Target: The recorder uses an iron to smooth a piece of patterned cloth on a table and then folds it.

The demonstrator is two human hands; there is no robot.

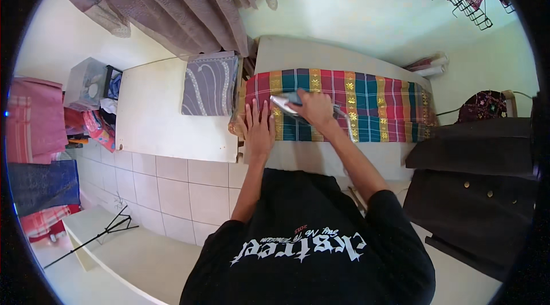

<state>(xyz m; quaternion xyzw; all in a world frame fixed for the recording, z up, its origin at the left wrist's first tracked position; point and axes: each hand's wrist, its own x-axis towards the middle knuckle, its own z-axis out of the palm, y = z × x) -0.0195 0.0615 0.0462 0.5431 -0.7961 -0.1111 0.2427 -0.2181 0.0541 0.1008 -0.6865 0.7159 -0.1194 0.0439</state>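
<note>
A plaid cloth [366,104] in red, green and gold with woven gold motifs lies lengthwise on the pale ironing board [321,50]. My right hand [316,111] is wrapped round the handle of a clothes iron [285,102], whose tip points left and which rests on the cloth. Its pale cord [347,123] trails off to the right of that hand. Flat on the cloth's left end lies my left hand [258,127], fingers spread, just left of the iron's tip. The iron's underside is hidden.
Left of the board, a white table [152,127] bears a folded grey patterned cloth [209,84]. Curtains [189,1] hang at the back. A dark garment with buttons [470,190] hangs at the right. A black tripod [114,225] stands at the lower left.
</note>
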